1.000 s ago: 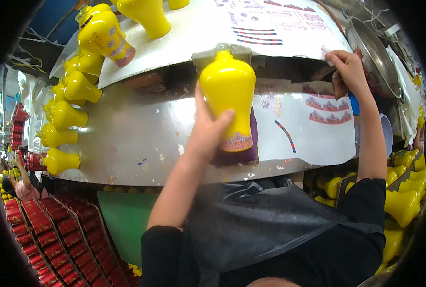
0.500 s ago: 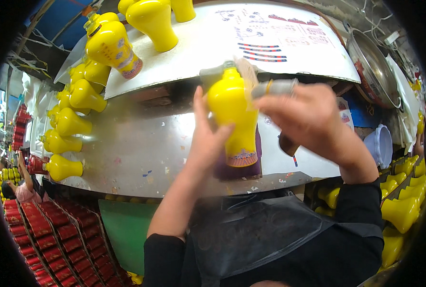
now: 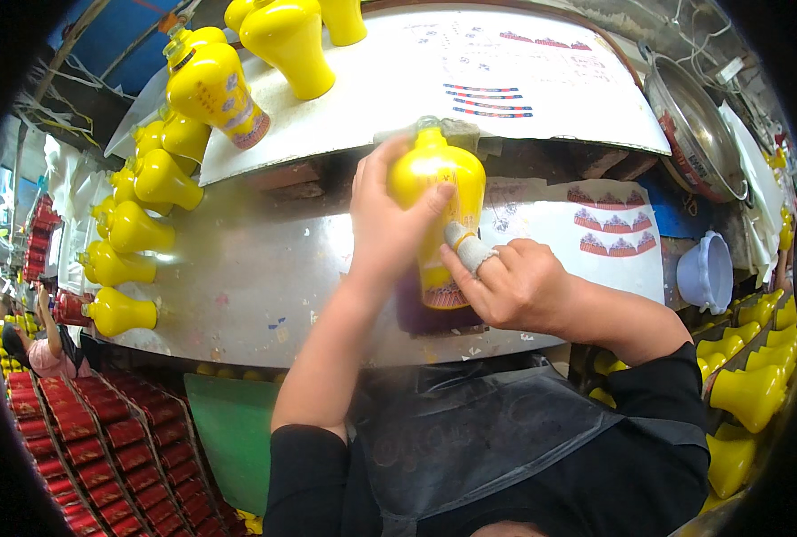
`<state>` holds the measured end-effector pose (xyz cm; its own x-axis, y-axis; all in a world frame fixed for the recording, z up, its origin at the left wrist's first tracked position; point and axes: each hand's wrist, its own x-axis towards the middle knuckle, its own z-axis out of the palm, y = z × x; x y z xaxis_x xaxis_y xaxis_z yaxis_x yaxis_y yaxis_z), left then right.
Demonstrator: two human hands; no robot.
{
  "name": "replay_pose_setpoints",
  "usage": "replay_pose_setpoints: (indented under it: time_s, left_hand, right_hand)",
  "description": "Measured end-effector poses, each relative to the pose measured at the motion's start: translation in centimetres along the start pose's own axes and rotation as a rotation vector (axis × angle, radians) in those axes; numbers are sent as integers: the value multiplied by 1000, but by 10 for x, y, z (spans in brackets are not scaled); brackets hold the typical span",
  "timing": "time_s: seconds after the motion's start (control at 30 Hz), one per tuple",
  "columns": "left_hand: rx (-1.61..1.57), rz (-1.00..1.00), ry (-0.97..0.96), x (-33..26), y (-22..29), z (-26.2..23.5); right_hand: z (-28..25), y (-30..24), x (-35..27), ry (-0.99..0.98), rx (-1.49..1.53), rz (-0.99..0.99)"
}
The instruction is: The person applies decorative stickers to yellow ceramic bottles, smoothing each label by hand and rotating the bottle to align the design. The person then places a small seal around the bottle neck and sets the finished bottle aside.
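A yellow vase-shaped bottle (image 3: 432, 166) with a clear glass neck leans back over a dark purple pad (image 3: 421, 320), its neck at a grey block. My left hand (image 3: 391, 201) wraps round its left shoulder, thumb across the front. Fine printed markings show on the front and a patterned band rings the base. My right hand (image 3: 515, 282) is closed, its fingers curled. A grey wrapping with a yellow band covers one finger, which presses the bottle's lower front. Whether anything lies inside the curled fingers is hidden.
Decal sheets (image 3: 609, 224) lie right of the bottle and on the raised white board (image 3: 381, 85) behind. Yellow bottles (image 3: 139, 228) line the left side; more stand at right beside a pale bucket (image 3: 707, 273). Red boxes (image 3: 103, 438) fill racks at lower left, near another person (image 3: 51, 353).
My right hand has come down and left from the bottle's upper right side onto its lower front. The thin film by the neck is gone from sight, and my left hand has moved higher.
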<state>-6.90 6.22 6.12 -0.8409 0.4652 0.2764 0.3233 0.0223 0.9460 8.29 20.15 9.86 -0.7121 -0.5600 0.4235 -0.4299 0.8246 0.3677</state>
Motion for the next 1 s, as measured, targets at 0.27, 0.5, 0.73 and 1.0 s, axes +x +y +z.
replay_pose_setpoints:
  time_s: [0.27, 0.5, 0.73, 1.0]
  left_hand:
    - [365, 327, -36, -23, -17, -13]
    - [604, 449, -27, -43, -24, -7]
    - [595, 408, -130, -40, -20, -9]
    - [663, 487, -139, -15, -11, -12]
  right_hand:
    - [-15, -9, -3, -42, 225, 19]
    - [3, 40, 28, -16, 422, 466]
    - [13, 43, 31, -162, 569, 717]
    - [33, 41, 18, -19, 617, 687]
